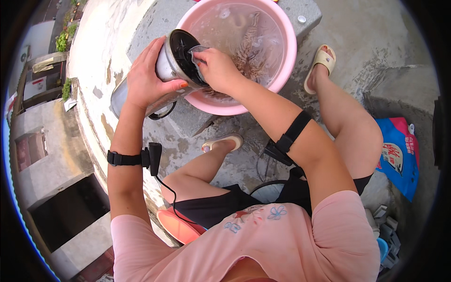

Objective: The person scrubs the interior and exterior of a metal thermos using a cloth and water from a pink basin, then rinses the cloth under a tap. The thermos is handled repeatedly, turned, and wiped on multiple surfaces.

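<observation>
My left hand [149,77] is wrapped round a silver metal jug [123,97], which is tilted over the left rim of a pink basin [290,60]. The jug has a dark round end [182,47] facing the basin and a black loop handle [163,112] on its underside. At that dark end, my right hand [217,67] pinches a thin greyish piece [197,57], perhaps cloth or plastic, against the surface. Cloudy water fills the basin, with brown patterned cloth [253,51] soaking in it. Whether the dark end is a lid or an opening, I cannot tell.
The basin stands on a grey stone block [305,13], with a small round metal cap [301,19] at its right corner. A blue and pink bag [399,155] lies right of my leg. An orange-red basin [178,226] sits at my left, and grey rubble [389,237] lies lower right.
</observation>
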A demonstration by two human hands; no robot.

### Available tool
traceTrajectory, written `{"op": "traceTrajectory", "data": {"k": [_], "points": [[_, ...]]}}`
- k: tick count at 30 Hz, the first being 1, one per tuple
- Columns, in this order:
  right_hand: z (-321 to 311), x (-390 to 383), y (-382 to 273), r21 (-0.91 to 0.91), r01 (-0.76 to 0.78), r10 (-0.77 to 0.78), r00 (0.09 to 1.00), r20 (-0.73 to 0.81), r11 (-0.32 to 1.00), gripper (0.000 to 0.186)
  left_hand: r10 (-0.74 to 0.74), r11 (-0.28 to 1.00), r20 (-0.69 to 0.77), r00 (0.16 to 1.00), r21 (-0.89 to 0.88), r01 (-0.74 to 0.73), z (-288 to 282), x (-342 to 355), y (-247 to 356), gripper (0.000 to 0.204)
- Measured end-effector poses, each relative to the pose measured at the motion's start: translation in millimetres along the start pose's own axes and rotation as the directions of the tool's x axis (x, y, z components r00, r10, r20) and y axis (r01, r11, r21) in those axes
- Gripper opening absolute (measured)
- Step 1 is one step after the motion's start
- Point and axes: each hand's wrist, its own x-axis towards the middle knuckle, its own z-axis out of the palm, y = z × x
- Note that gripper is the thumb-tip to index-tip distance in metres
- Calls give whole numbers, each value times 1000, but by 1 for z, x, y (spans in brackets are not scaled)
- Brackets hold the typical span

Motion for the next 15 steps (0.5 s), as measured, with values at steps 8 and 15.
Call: {"op": "traceTrajectory", "data": {"k": [8,15], "points": [[-36,33,35,-592,-80,207,967,149,802,24,44,997,37,998,63,-46,1,3,9,108],[-18,19,39,-36,-211,214,958,189,977,26,-43,997,-27,999,-62,42,1,-5,-4,110]]}}
